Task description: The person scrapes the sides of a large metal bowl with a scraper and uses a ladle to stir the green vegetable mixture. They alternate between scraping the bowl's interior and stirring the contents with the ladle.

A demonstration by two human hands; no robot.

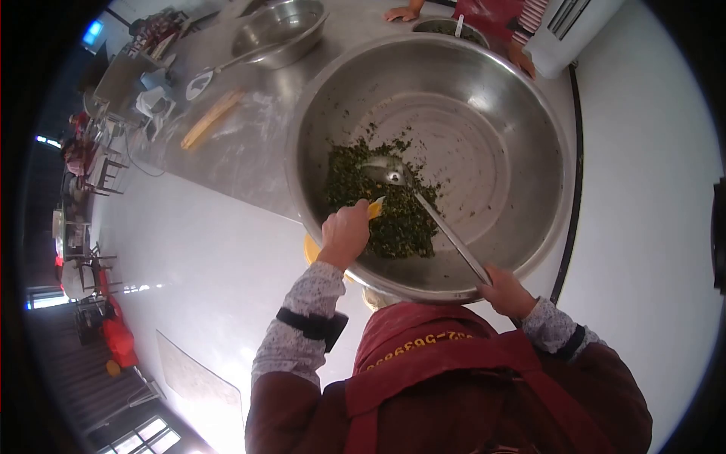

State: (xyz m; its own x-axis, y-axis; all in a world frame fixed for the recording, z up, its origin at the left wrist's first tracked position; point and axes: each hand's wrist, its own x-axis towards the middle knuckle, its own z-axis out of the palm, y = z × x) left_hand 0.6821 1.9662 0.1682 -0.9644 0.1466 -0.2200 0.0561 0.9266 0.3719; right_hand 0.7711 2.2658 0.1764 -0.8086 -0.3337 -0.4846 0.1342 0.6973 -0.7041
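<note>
A wide steel basin (546, 227) stands in front of me, with chopped dark-green filling (401, 227) heaped along its near-left side. My right hand (508, 293) is wrapped round the long handle of a metal ladle (452, 239) at the basin's near-right rim. The ladle's head rests on the green heap. Closed over the near-left part of the basin, my left hand (345, 233) grips a small yellow piece with a pale tip (376, 208), its kind unclear, just above the greens.
Behind the basin are a smaller bowl (451, 28) with a spoon in it and another person's hand (404, 13). On the metal table (257, 163) lie a rolling pin-like wooden stick (212, 119), a skimmer (199, 85) and a large steel bowl (291, 54). Something yellow (311, 249) shows beside the basin's near-left rim.
</note>
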